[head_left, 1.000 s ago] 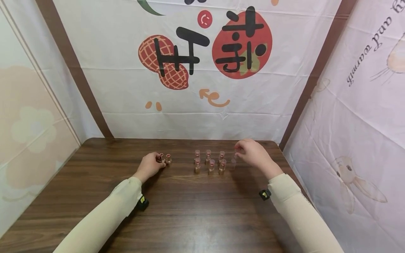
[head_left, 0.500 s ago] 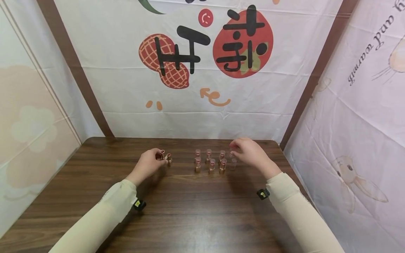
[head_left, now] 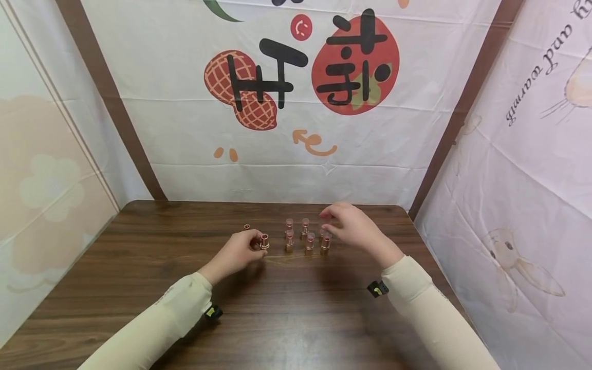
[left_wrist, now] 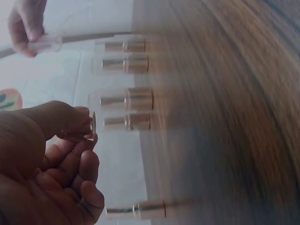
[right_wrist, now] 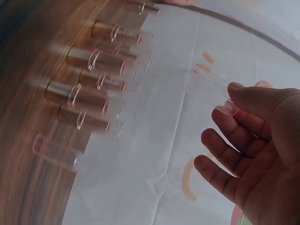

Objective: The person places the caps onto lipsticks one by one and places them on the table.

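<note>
My left hand [head_left: 237, 254] pinches a gold lipstick tube [head_left: 264, 242] between thumb and fingers, its uncapped top facing up. In the right wrist view, my right hand [right_wrist: 262, 140] holds a clear lipstick cap [right_wrist: 205, 87] by one end, between thumb and index finger. That hand hovers over the right end of the group of gold lipsticks with clear caps [head_left: 310, 244], which stand upright in two rows. Another uncapped lipstick [head_left: 247, 226] is just behind my left hand, mostly hidden by it in the head view. A loose clear cap [right_wrist: 58, 153] stands on the table beside the group.
The lipsticks stand toward the back of a dark wood table [head_left: 296, 318]. A white printed cloth [head_left: 259, 180] hangs right behind its far edge, with more cloth [head_left: 499, 205] along the right side.
My left hand has taken one lipstick from the left pair and carried it right, toward the capped group. My right hand has moved left with the clear cap.
</note>
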The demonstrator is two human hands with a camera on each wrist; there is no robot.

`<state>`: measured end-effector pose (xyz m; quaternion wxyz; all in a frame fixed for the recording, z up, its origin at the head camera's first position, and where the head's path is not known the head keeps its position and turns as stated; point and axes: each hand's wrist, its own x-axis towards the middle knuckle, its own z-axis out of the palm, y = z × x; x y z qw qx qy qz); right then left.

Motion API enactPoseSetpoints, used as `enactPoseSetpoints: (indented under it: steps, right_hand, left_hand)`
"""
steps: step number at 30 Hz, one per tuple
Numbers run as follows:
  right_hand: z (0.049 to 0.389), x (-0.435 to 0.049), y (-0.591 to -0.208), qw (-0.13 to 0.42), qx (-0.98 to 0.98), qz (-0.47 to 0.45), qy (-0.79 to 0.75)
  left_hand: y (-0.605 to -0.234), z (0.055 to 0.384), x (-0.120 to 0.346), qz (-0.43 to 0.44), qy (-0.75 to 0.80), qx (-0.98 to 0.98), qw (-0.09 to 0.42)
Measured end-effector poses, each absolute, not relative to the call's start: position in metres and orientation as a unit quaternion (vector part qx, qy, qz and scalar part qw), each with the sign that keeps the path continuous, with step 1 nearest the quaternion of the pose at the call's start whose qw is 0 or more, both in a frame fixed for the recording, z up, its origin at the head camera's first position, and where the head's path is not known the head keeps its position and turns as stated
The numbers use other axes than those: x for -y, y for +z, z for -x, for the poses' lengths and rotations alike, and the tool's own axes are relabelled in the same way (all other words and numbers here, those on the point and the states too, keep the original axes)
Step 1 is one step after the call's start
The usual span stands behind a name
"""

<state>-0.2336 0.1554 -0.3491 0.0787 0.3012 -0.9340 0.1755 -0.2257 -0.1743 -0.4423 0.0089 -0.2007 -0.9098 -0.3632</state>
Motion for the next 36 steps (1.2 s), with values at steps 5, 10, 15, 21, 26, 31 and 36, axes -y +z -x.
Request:
enactPoseSetpoints:
  steps: [5, 10, 15, 21, 26, 31, 36]
  right_hand:
    - [0.229, -0.142, -0.346, 0.087, 0.92, -0.336, 0.182]
    - [0.228, -0.132, -0.344, 0.083, 0.906, -0.357, 0.21]
    - [0.224, -0.121, -0.342, 0.082, 0.894, -0.381, 0.221]
    - [0.221, -0.107, -0.341, 0.069, 0.885, -0.401, 0.228]
    - [0.221, -0.101, -0.344, 0.057, 0.888, -0.406, 0.206]
    - [0.219, -0.096, -0.345, 0.052, 0.891, -0.412, 0.182]
    - [0.217, -0.093, -0.344, 0.059, 0.89, -0.42, 0.169]
  left_hand:
    - [-0.445, 0.224, 0.16, 0.232, -0.357, 0.905, 0.01]
    - [-0.448, 0.223, 0.143, 0.253, -0.366, 0.896, 0.004]
    - [-0.45, 0.22, 0.131, 0.27, -0.373, 0.888, -0.005]
    - [-0.45, 0.216, 0.122, 0.282, -0.376, 0.883, -0.002]
    - [-0.451, 0.211, 0.12, 0.283, -0.371, 0.884, -0.003]
    - [-0.45, 0.21, 0.12, 0.285, -0.371, 0.884, 0.013]
    - [-0.448, 0.21, 0.121, 0.285, -0.367, 0.885, 0.017]
